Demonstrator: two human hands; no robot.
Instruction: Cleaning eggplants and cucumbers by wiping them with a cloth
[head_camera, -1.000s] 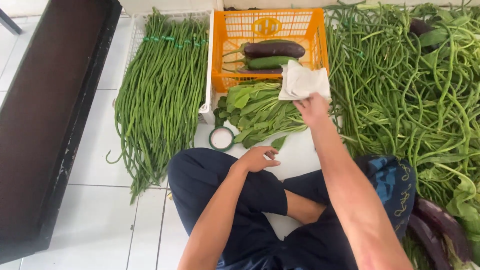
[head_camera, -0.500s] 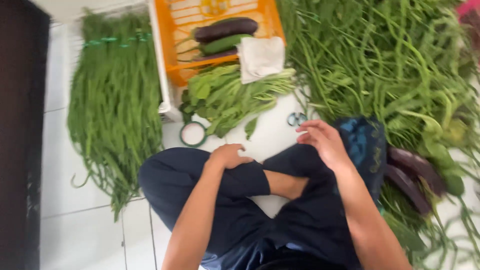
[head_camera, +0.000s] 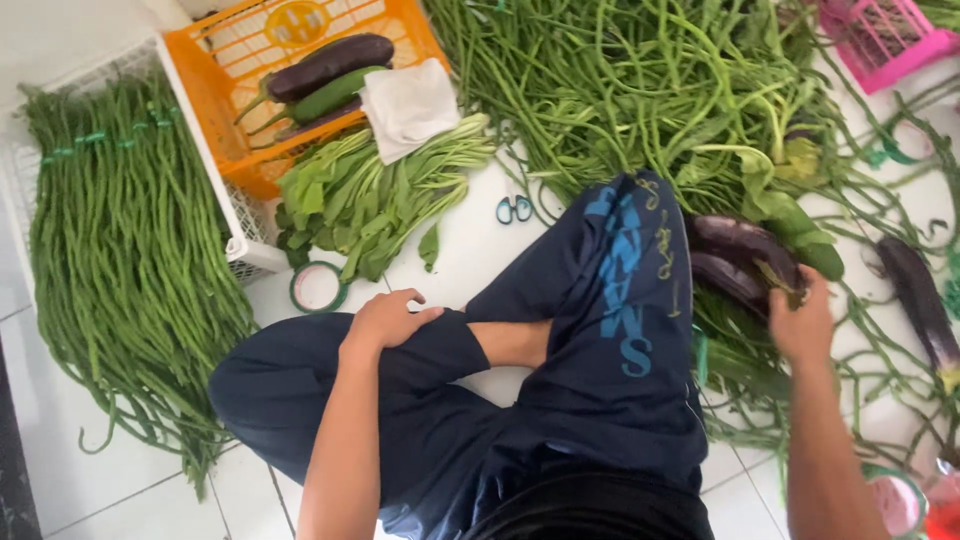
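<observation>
Right hand (head_camera: 800, 322): reaching out past the right knee, fingers curling onto the near end of the dark purple eggplants (head_camera: 738, 262); grip closing on them loosely, though whether fully clamping cannot be told.
Eggplants: lying side by side on the floor (head_camera: 520, 250), just beside the right knee, partly tucked under leafy greens at the edge of the loose long-bean pile (head_camera: 640, 90).
Left hand (head_camera: 385, 318): resting palm-down on the left knee, fingers relaxing, holding nothing.
Scissors (head_camera: 514, 209): lying on the white tiles between the right knee and the bundle of leafy greens (head_camera: 370, 195).
Tape roll (head_camera: 317, 287): sitting on the tiles near the left hand, just beside the white crate (head_camera: 250, 250).
Orange crate (head_camera: 230, 130): holding an eggplant and a green one, white cloth (head_camera: 408, 105) draping over its corner onto the greens.
Tied long beans (head_camera: 110, 260): stretching along the far left.
Lone eggplant (head_camera: 920, 300): lying well apart at far right.
</observation>
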